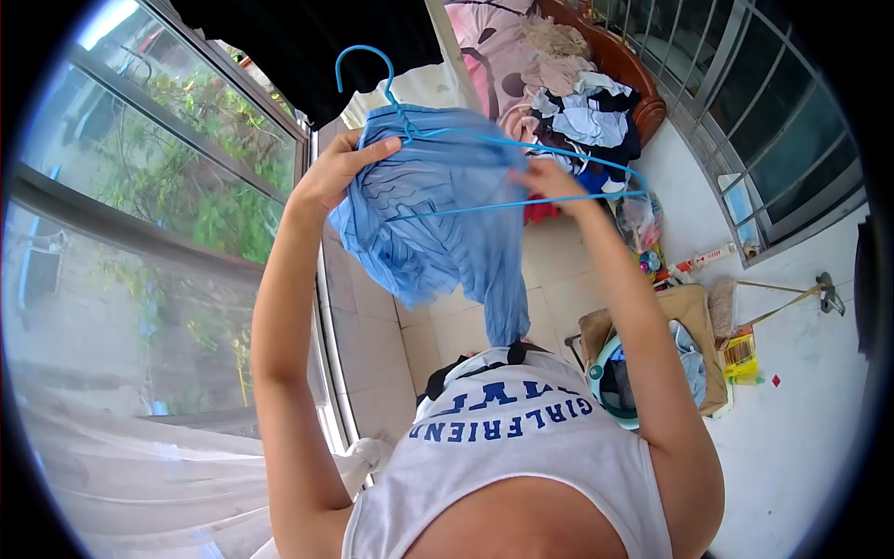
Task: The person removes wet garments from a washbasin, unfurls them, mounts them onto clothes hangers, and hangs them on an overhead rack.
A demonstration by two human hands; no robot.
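A blue wire hanger is held up in front of me, its hook at the upper left. Blue pleated cloth hangs on its left part, and the hanger's right end sticks out bare. My left hand is closed round the cloth near the hook, with the thumb on top. My right hand is at the cloth's right edge, between the hanger's wires. Its fingers are smeared by motion, so their grip cannot be made out. The lower part of the cloth hangs down towards my waist.
Windows run along the left, with a sheer curtain below. Dark clothing hangs at the top. Clothes are piled on a bed. At the right, a basin holding clothes stands beside a cardboard box.
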